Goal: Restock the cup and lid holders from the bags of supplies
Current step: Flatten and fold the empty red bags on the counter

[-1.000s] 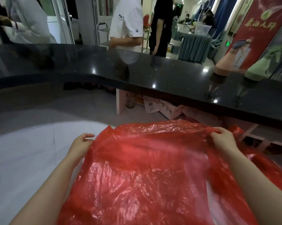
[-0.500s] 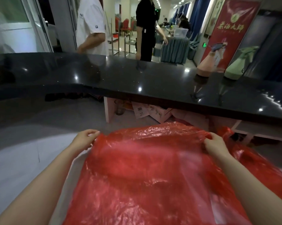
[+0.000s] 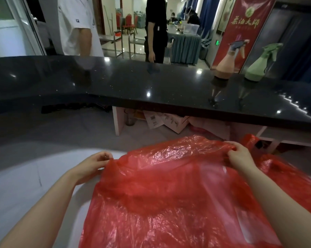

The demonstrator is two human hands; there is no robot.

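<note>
Both hands pinching the red bag [image 3: 169,194] by its top edge; left hand [image 3: 93,163] at its left corner, right hand [image 3: 240,156] at its right; counter [image 3: 151,83] just beyond the bag.

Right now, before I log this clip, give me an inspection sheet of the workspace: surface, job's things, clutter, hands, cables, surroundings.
Surface: glossy black counter, speckled, reflecting ceiling lights.
Job's things: large red plastic bag in front of the person; contents not visible. No cup or lid holders seen.
Clutter: pink spray bottle and green spray bottle stand on the counter's right part; cardboard boxes on the floor under it.
Hands: left hand pinches the bag's left top edge; right hand grips its right top edge.
Cables: dark shapes under the counter's left part, too dim to tell.
Surroundings: two people stand beyond the counter; red banner at right.
</note>
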